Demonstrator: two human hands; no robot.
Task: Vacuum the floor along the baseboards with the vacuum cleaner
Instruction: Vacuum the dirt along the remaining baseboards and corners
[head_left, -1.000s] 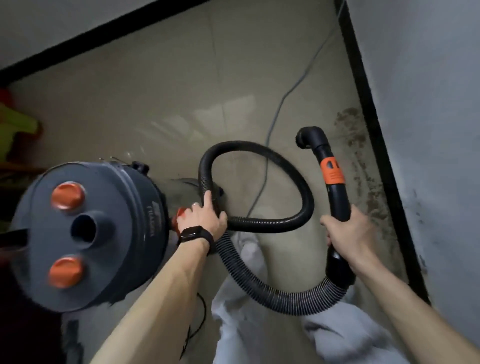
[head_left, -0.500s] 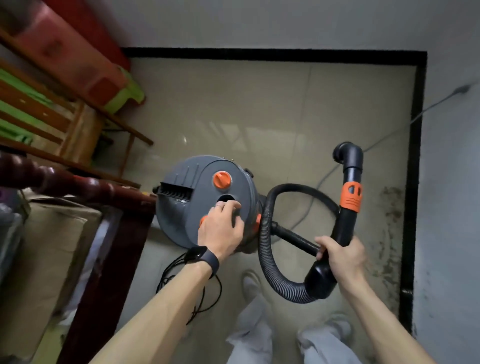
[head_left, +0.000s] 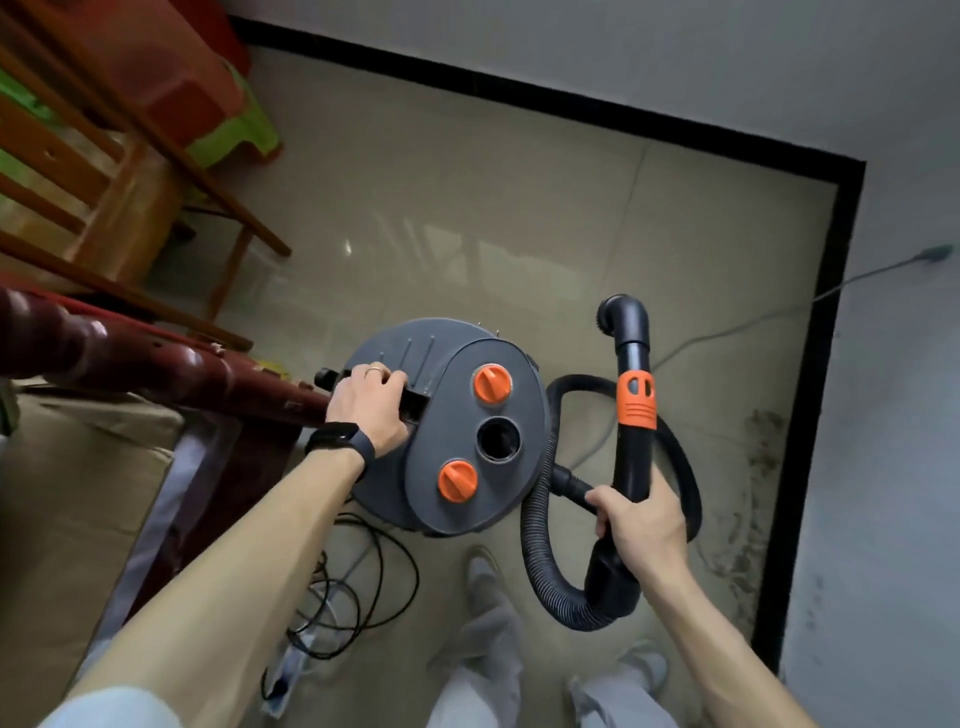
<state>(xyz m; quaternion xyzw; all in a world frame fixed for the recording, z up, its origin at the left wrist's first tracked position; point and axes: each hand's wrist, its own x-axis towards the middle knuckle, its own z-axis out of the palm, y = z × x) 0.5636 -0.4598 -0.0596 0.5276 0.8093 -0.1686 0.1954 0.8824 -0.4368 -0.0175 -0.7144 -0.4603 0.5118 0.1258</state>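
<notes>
Centre frame, the vacuum stands on the floor; left hand grips what looks like its handle, right hand grips the wand lower right

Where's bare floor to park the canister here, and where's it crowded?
Free: the tiled floor between the far baseboard, the wooden chair and the canister. Narrower: the dirty strip between the hose loop and the right baseboard, crossed further up by a grey cable. Crowded: by the feet, where the black cord lies coiled.
</notes>
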